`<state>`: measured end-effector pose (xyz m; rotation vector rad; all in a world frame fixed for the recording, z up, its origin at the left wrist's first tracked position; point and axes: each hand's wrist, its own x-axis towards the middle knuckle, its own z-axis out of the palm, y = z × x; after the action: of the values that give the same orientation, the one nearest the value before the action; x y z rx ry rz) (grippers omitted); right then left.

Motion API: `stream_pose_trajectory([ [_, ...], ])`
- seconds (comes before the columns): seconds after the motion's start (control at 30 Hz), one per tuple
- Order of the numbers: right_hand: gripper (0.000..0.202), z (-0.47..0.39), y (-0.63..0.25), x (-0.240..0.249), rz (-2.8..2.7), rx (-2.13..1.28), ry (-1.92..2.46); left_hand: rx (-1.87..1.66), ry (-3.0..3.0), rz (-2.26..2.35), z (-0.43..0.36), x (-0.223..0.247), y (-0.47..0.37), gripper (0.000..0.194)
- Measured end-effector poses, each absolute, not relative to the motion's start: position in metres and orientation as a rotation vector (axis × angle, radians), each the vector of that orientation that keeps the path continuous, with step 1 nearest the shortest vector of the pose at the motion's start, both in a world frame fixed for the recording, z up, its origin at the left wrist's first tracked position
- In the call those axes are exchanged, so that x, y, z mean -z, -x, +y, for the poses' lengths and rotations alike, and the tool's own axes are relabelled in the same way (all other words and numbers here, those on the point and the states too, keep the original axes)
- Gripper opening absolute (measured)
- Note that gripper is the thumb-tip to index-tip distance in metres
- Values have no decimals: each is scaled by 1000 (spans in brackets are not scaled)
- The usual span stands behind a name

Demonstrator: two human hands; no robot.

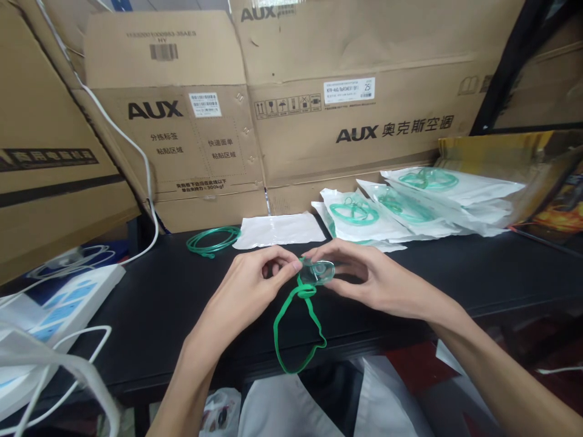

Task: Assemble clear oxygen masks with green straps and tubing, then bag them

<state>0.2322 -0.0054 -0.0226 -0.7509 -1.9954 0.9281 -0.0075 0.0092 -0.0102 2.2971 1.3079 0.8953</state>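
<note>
Above the black table, a small clear greenish plastic oxygen mask (pixel 321 272) is held between my two hands. My left hand (pixel 255 276) pinches thumb and forefinger at its left edge, where the green elastic strap (pixel 277 328) meets it. The strap is bunched just under the mask and hangs down in a loop. On the other side, my right hand (pixel 368 276) grips the mask between its thumb and fingers; some of those fingertips are hidden behind it. Beyond my hands lie a coil of green tubing (pixel 213 239) and a flat white pouch (pixel 282 230).
White pouches with green tubing (pixel 355 212) are piled at the back right, beside an open cardboard box (pixel 537 176). Large cardboard sheets (pixel 291 133) stand along the back of the table (pixel 182 340). A white power strip (pixel 68 315) and loose cables occupy the left.
</note>
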Motion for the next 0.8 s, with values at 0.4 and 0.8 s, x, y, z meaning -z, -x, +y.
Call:
stream_pose_trajectory([
  [0.4, 20, 2, -217, 32, -1759, -868, 782, -1047, -2305, 1188, 10, 13, -1, 23],
  [0.8, 10, 2, -211, 40, -1745, -631, 778, -1004, -2261, 1154, 4, 15, -9, 32],
])
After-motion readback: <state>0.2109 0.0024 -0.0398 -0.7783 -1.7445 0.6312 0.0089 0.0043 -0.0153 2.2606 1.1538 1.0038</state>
